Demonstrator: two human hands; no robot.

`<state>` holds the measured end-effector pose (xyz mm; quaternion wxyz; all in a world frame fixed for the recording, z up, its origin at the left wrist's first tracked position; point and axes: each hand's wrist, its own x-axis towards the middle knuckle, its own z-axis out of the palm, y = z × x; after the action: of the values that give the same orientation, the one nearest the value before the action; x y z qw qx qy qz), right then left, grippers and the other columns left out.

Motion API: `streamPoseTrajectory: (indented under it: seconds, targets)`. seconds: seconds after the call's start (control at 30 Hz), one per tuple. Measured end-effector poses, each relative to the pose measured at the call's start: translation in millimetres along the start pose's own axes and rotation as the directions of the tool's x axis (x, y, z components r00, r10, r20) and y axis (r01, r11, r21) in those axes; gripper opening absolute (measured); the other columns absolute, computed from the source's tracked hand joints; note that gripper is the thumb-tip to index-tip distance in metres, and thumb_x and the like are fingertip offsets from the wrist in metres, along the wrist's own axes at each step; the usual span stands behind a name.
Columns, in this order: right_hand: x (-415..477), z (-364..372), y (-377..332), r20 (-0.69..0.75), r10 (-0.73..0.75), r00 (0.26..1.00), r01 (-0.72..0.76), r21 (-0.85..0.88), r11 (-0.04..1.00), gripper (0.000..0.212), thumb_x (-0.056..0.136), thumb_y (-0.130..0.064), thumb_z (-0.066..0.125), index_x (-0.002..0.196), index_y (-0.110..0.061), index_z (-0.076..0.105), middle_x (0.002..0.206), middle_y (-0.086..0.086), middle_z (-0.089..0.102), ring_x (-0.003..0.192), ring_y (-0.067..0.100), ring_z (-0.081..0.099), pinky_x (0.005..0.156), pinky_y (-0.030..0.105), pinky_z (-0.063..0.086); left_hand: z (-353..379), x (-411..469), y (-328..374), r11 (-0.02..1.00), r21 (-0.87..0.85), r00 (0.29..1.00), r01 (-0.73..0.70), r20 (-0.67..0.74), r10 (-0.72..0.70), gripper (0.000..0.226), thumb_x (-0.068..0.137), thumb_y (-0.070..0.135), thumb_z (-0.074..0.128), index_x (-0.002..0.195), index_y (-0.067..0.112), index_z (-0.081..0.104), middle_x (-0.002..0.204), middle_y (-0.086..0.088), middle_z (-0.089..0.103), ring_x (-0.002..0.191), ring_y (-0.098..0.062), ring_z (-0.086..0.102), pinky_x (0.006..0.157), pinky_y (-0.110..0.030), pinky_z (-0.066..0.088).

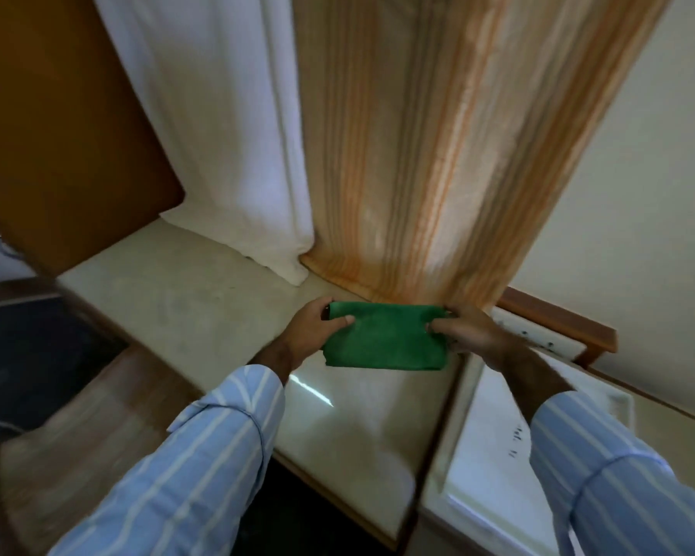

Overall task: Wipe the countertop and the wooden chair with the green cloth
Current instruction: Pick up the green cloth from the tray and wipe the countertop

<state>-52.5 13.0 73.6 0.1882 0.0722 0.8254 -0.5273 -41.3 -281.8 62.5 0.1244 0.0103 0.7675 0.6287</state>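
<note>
A folded green cloth (384, 339) is held stretched between both my hands just above the pale stone countertop (201, 307). My left hand (318, 329) pinches its left edge and my right hand (468, 331) pinches its right edge. The cloth hangs in front of the hem of the orange striped curtain (430, 154). A wooden surface (89, 419), possibly the chair, lies blurred at the lower left below the counter edge.
A white curtain (225, 126) rests on the counter behind, beside a brown wooden panel (57, 126). At the right a white appliance top (494, 431) adjoins the counter, with a wall socket plate (538, 335) in a wooden frame behind it.
</note>
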Motion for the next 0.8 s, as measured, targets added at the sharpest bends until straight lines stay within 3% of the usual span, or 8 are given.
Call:
streamPoseTrajectory:
  seconds: [0.1, 0.2, 0.37, 0.53, 0.67, 0.8]
  targets:
    - [27.7, 62.7, -37.4, 0.068, -0.027, 0.997, 0.019, 0.123, 0.992, 0.018, 0.094, -0.013, 0.075, 0.111, -0.016, 0.071, 0.114, 0.011, 0.078, 0.093, 0.022, 0.079, 0.065, 0.03, 0.062, -70.9, -8.5, -18.2, 0.999, 0.039, 0.991, -0.017, -0.135, 0.022, 0.013, 0.093, 0.017, 0.069, 0.099, 0.008, 0.062, 0.098, -0.016, 0.071, 0.089, -0.029, 0.068, 0.075, -0.04, 0.056]
    - [48.2, 126.4, -67.6, 0.124, -0.049, 0.991, 0.028, 0.167, 0.986, 0.018, 0.094, -0.013, 0.075, 0.111, -0.016, 0.07, 0.104, 0.006, 0.077, 0.077, 0.012, 0.079, 0.061, 0.027, 0.062, -132.7, -19.2, -40.3, 0.997, 0.077, 0.971, -0.029, -0.237, 0.046, 0.013, 0.093, 0.018, 0.068, 0.099, 0.008, 0.062, 0.098, -0.019, 0.071, 0.091, -0.033, 0.069, 0.078, -0.042, 0.055]
    - [83.1, 220.8, -95.7, 0.246, -0.024, 0.969, -0.011, 0.143, 0.99, 0.02, 0.098, -0.013, 0.071, 0.117, -0.012, 0.064, 0.114, 0.013, 0.07, 0.093, 0.022, 0.073, 0.058, 0.026, 0.062, -212.3, -35.4, -85.6, 0.987, 0.153, 0.931, 0.043, -0.364, 0.016, 0.01, 0.092, 0.021, 0.07, 0.096, 0.013, 0.064, 0.089, -0.008, 0.072, 0.083, -0.022, 0.071, 0.07, -0.032, 0.053]
    - [127.8, 289.5, -100.6, 0.322, 0.049, 0.945, -0.081, 0.087, 0.993, 0.023, 0.098, -0.012, 0.071, 0.119, -0.009, 0.064, 0.115, 0.016, 0.071, 0.091, 0.023, 0.074, 0.057, 0.026, 0.063, -262.7, -31.2, -136.6, 0.977, 0.169, 0.912, 0.127, -0.407, -0.048, 0.012, 0.093, 0.009, 0.069, 0.101, 0.004, 0.062, 0.097, -0.015, 0.071, 0.091, -0.029, 0.07, 0.077, -0.041, 0.056]
    - [166.3, 328.1, -94.3, 0.362, 0.127, 0.923, -0.156, 0.052, 0.986, 0.014, 0.096, -0.012, 0.073, 0.108, -0.01, 0.065, 0.116, 0.021, 0.073, 0.09, 0.027, 0.075, 0.058, 0.029, 0.064, -289.4, -11.0, -166.3, 0.958, 0.196, 0.897, 0.211, -0.427, -0.11, 0.01, 0.092, 0.002, 0.067, 0.1, 0.002, 0.062, 0.095, -0.012, 0.068, 0.089, -0.027, 0.066, 0.074, -0.038, 0.053]
    - [211.4, 359.7, -78.9, 0.31, 0.211, 0.927, -0.22, -0.004, 0.975, 0.027, 0.093, -0.011, 0.076, 0.115, 0.0, 0.065, 0.116, 0.024, 0.073, 0.098, 0.036, 0.077, 0.068, 0.041, 0.068, -308.6, 26.5, -196.8, 0.902, 0.287, 0.89, 0.322, -0.418, -0.184, 0.016, 0.09, 0.009, 0.07, 0.105, 0.006, 0.064, 0.101, -0.012, 0.07, 0.095, -0.028, 0.066, 0.081, -0.042, 0.055]
